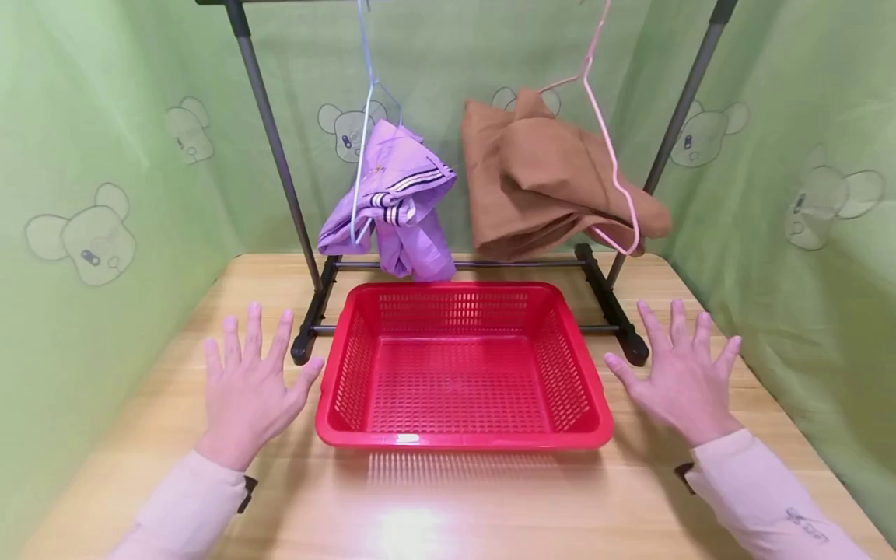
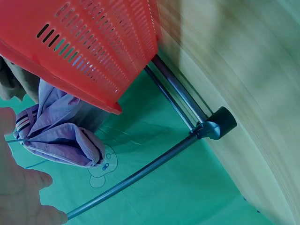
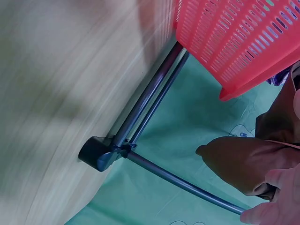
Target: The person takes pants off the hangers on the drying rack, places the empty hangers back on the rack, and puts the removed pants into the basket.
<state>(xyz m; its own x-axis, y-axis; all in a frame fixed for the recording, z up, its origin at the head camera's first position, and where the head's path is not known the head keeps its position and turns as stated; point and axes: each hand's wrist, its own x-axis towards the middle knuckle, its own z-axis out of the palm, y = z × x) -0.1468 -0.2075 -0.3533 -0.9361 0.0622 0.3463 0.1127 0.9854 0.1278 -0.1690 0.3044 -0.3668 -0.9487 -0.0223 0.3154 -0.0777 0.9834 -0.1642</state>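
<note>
A red perforated plastic basket (image 1: 455, 440) stands on the table between the two hands, with nothing in it. My left hand (image 1: 250, 393), fingers spread and straight, is held just left of the basket and holds nothing. On the other side my right hand (image 1: 684, 377) is spread the same way, apart from the basket. Behind it, a purple garment (image 1: 409, 194) with dark and white stripes hangs folded over a light blue hanger (image 1: 364, 132). A brown garment (image 1: 539, 171) hangs bunched on a pink hanger (image 1: 607, 140) to its right.
A dark metal clothes rack (image 1: 276, 140) stands behind the basket, its black feet (image 1: 616, 311) on the wooden table (image 1: 294, 498). Green curtains (image 1: 77, 327) with printed bear heads enclose the back and both sides.
</note>
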